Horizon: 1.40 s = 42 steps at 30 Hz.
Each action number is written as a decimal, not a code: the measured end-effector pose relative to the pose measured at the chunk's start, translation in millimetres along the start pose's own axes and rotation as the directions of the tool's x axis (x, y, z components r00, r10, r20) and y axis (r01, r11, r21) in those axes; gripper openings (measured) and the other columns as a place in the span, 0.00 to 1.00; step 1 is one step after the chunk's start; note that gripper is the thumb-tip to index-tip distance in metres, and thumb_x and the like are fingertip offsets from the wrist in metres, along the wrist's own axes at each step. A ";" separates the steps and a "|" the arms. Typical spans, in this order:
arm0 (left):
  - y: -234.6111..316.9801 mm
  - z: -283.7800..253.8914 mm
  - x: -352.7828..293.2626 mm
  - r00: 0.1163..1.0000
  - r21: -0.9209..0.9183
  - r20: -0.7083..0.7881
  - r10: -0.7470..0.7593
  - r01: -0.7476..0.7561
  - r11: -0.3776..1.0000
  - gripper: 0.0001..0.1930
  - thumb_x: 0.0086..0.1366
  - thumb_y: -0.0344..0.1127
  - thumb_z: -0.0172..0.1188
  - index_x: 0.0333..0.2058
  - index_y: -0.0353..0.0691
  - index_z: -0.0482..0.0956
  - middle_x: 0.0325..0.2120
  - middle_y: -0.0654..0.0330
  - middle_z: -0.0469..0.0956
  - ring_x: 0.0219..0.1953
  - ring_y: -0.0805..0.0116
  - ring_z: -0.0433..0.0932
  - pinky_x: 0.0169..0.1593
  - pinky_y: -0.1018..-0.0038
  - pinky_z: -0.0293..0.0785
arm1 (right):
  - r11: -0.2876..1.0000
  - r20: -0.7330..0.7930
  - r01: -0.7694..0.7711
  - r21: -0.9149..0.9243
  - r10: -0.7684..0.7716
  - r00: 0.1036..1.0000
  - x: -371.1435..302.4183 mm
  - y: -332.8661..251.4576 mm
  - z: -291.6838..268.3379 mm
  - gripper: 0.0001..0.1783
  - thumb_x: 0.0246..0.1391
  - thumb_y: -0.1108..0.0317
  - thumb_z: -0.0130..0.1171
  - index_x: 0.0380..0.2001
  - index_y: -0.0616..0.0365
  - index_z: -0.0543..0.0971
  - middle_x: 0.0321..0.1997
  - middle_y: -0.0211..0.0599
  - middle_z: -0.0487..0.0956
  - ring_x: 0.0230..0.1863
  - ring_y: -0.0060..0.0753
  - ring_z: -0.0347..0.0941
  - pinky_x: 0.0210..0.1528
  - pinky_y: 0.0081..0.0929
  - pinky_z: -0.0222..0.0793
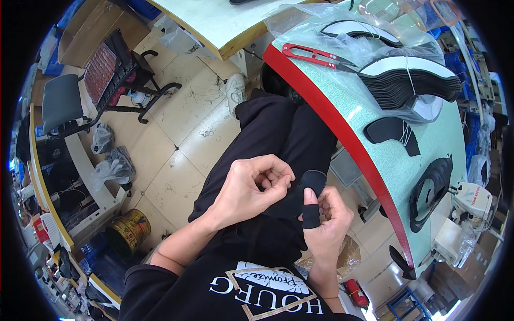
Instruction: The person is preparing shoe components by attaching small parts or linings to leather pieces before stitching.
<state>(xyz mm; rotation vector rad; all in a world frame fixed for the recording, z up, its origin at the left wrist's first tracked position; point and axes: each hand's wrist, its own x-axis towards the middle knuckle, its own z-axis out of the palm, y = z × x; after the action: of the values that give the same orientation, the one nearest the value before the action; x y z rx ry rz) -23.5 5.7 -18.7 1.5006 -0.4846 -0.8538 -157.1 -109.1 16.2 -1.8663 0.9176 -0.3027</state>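
Over my lap, my right hand (331, 216) grips a small black fabric piece (315, 180) with a rounded end, the thumb pressed on it. A black sleeve (310, 215) covers the lower part of that thumb. My left hand (257, 184) is just to the left, its thumb and forefinger pinched together and the other fingers curled. Whatever the pinch holds, if anything, is too small to make out. The two hands are close but apart.
On the pale green table with a red edge (342, 131) lie red-handled thread snips (310, 55), a tied stack of curved black pieces (393, 88), a smaller tied bundle (393, 132) and black moulded parts (430, 192). A sewing machine (466, 214) stands right; a chair (64, 101) left.
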 end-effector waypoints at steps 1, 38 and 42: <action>2.9 -0.3 -0.5 0.999 0.041 -0.007 0.035 -0.035 0.999 0.04 0.61 0.24 0.67 0.35 0.32 0.83 0.23 0.64 0.80 0.25 0.83 0.77 0.27 0.83 0.72 | 1.000 -0.003 -0.011 -0.012 0.010 1.000 -0.4 0.4 -0.3 0.10 0.60 0.71 0.66 0.29 0.64 0.77 0.20 0.36 0.76 0.20 0.22 0.72 0.25 0.22 0.65; 3.9 1.4 7.4 0.909 0.388 0.121 0.400 -0.414 0.823 0.09 0.57 0.21 0.70 0.36 0.33 0.82 0.29 0.58 0.81 0.26 0.71 0.81 0.28 0.77 0.78 | 0.992 -0.041 0.042 0.115 -0.038 0.998 9.6 0.9 8.8 0.10 0.67 0.68 0.61 0.33 0.63 0.75 0.17 0.27 0.75 0.15 0.15 0.74 0.17 0.13 0.64; 7.5 0.6 8.2 0.935 0.402 0.104 0.339 -0.351 0.846 0.06 0.57 0.20 0.67 0.33 0.33 0.81 0.28 0.60 0.79 0.25 0.73 0.79 0.27 0.78 0.75 | 0.997 -0.019 0.037 0.061 -0.036 0.999 10.3 -0.8 8.6 0.10 0.65 0.70 0.63 0.31 0.64 0.75 0.20 0.31 0.77 0.18 0.18 0.78 0.19 0.17 0.67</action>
<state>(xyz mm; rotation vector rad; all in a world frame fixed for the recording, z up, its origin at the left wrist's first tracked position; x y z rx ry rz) -17.4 -1.8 -13.1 1.7156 -0.9762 -0.5023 -144.8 -110.4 10.9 -1.8277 0.8776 -0.3669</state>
